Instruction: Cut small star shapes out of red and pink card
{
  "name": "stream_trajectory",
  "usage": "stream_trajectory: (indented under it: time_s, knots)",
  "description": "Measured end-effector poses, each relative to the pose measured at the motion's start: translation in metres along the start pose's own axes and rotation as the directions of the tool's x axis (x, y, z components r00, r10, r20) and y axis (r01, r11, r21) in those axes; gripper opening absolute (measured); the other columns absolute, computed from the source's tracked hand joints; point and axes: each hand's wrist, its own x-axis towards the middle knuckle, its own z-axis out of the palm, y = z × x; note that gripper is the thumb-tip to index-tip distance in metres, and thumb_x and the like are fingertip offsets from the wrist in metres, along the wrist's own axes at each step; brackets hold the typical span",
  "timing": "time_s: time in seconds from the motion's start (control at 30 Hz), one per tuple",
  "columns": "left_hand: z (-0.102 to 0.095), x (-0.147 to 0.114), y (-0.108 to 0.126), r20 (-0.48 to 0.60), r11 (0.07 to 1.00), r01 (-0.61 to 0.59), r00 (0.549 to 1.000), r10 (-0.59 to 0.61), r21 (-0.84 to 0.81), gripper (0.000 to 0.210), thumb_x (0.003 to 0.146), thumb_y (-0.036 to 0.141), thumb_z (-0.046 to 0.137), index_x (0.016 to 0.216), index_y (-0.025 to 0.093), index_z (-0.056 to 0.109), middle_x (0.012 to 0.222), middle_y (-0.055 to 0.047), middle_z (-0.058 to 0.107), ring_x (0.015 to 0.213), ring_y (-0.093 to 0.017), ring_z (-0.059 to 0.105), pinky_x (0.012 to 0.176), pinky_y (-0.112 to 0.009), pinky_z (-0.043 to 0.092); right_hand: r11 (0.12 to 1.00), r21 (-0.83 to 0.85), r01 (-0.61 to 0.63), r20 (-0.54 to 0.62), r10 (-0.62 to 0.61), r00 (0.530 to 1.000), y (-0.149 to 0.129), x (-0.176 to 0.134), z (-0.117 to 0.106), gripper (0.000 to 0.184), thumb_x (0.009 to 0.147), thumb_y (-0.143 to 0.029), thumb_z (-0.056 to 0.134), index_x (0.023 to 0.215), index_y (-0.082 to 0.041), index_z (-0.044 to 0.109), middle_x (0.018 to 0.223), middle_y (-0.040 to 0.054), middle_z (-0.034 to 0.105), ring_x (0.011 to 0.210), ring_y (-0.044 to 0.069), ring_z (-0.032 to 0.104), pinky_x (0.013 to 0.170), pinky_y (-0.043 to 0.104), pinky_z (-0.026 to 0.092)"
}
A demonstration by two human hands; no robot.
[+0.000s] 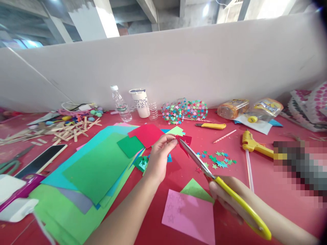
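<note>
Yellow-handled metal scissors (pixel 226 189), gripped at lower right by the right hand (pixel 222 199), meet small red paper (pixel 188 140) pinched centrally by the left hand (pixel 160 157), seemingly part-cut; green-and-blue stars (pixel 221 164) look finished, star-pencilled pink sheet (pixel 192 214) uncut.

A tumbler (pixel 141 104) (white, patterned) stands near a water bottle (pixel 122 106).

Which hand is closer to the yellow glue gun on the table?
Right. The right hand, gripping the scissors, is left of the glue gun and nearer the camera. The left hand, pinching red paper, is much farther left.
</note>
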Motion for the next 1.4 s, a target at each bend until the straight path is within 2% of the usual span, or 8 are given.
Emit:
stream_trajectory:
  time_s: [0.13, 0.37, 0.6, 0.8, 1.07, 1.23, 1.33, 1.4]
  knots:
    - [-0.001, 0.000, 0.005, 0.030, 0.991, -0.089, 0.996, 0.086, 0.104, 0.007, 0.077, 0.025, 0.072, 0.071, 0.021, 0.071, 0.100, -0.002, 0.065, 0.099, -0.018, 0.057, 0.090, -0.027, 0.041, 0.995, -0.072, 0.065, 0.021, -0.064, 0.998, -0.002, -0.003, -0.004, 0.074, 0.074, -0.096, 0.033, 0.068, -0.023, 0.039, 0.047, -0.0114, 0.032, 0.038, 0.006, 0.031, 0.039, 0.019, 0.024]
    - [-0.002, 0.000, 0.009, 0.102, 0.977, -0.136, 0.988, 0.120, 0.167, 0.009, 0.080, 0.024, 0.069, 0.071, 0.022, 0.070, 0.106, -0.004, 0.063, 0.111, -0.022, 0.057, 0.098, -0.031, 0.041, 0.990, -0.108, 0.096, 0.070, -0.088, 0.994, -0.004, -0.004, -0.008, 0.072, 0.076, -0.095, 0.032, 0.070, -0.023, 0.038, 0.050, -0.0101, 0.035, 0.043, 0.008, 0.032, 0.042, 0.021, 0.024]
    - [-0.002, -0.002, 0.012, 0.145, 0.971, -0.129, 0.984, 0.101, 0.200, 0.013, 0.081, 0.022, 0.066, 0.069, 0.021, 0.069, 0.102, -0.004, 0.064, 0.107, -0.022, 0.058, 0.098, -0.031, 0.041, 0.972, -0.180, 0.151, 0.078, -0.139, 0.987, 0.002, -0.005, -0.008, 0.068, 0.083, -0.090, 0.033, 0.070, -0.023, 0.037, 0.062, -0.0077, 0.035, 0.052, 0.010, 0.033, 0.047, 0.024, 0.024]
    - [-0.002, 0.000, 0.013, 0.157, 0.982, -0.100, 0.985, 0.075, 0.162, 0.012, 0.079, 0.022, 0.066, 0.068, 0.021, 0.069, 0.101, -0.004, 0.064, 0.105, -0.022, 0.058, 0.096, -0.031, 0.041, 0.996, -0.079, 0.038, 0.013, -0.037, 0.999, 0.006, -0.007, -0.001, 0.069, 0.079, -0.093, 0.035, 0.072, -0.024, 0.036, 0.061, -0.0092, 0.030, 0.047, 0.009, 0.031, 0.043, 0.021, 0.025]
    - [-0.005, 0.002, 0.011, 0.162, 0.994, -0.043, 0.986, 0.026, 0.102, 0.009, 0.075, 0.021, 0.068, 0.067, 0.020, 0.070, 0.103, -0.004, 0.065, 0.105, -0.021, 0.058, 0.095, -0.030, 0.041, 0.994, -0.072, 0.087, 0.115, -0.078, 0.990, 0.007, -0.007, -0.009, 0.067, 0.083, -0.089, 0.035, 0.074, -0.023, 0.041, 0.062, -0.0085, 0.037, 0.050, 0.009, 0.038, 0.043, 0.018, 0.034]
    - [-0.005, 0.002, 0.009, 0.163, 0.995, -0.041, 0.986, 0.025, 0.096, 0.007, 0.076, 0.022, 0.069, 0.069, 0.020, 0.072, 0.105, -0.004, 0.065, 0.104, -0.020, 0.059, 0.094, -0.029, 0.041, 0.991, -0.085, 0.100, 0.118, -0.090, 0.989, 0.010, -0.007, -0.010, 0.064, 0.087, -0.085, 0.037, 0.074, -0.023, 0.040, 0.062, -0.0084, 0.038, 0.049, 0.009, 0.039, 0.044, 0.019, 0.032]
    - [-0.006, 0.002, 0.009, 0.169, 0.993, -0.052, 0.985, 0.034, 0.103, 0.008, 0.077, 0.022, 0.069, 0.069, 0.021, 0.072, 0.103, -0.004, 0.064, 0.105, -0.020, 0.058, 0.095, -0.029, 0.041, 0.990, -0.086, 0.113, 0.118, -0.103, 0.988, 0.007, -0.006, -0.010, 0.061, 0.091, -0.080, 0.038, 0.073, -0.022, 0.040, 0.059, -0.0093, 0.037, 0.046, 0.007, 0.033, 0.042, 0.019, 0.026]
    - [-0.006, 0.002, 0.009, 0.170, 0.992, -0.055, 0.985, 0.035, 0.116, 0.009, 0.077, 0.022, 0.069, 0.069, 0.021, 0.072, 0.103, -0.004, 0.064, 0.106, -0.020, 0.058, 0.096, -0.029, 0.040, 0.994, -0.069, 0.085, 0.112, -0.077, 0.991, 0.002, -0.005, -0.011, 0.064, 0.088, -0.084, 0.037, 0.072, -0.022, 0.040, 0.056, -0.0100, 0.036, 0.043, 0.006, 0.031, 0.041, 0.019, 0.023]
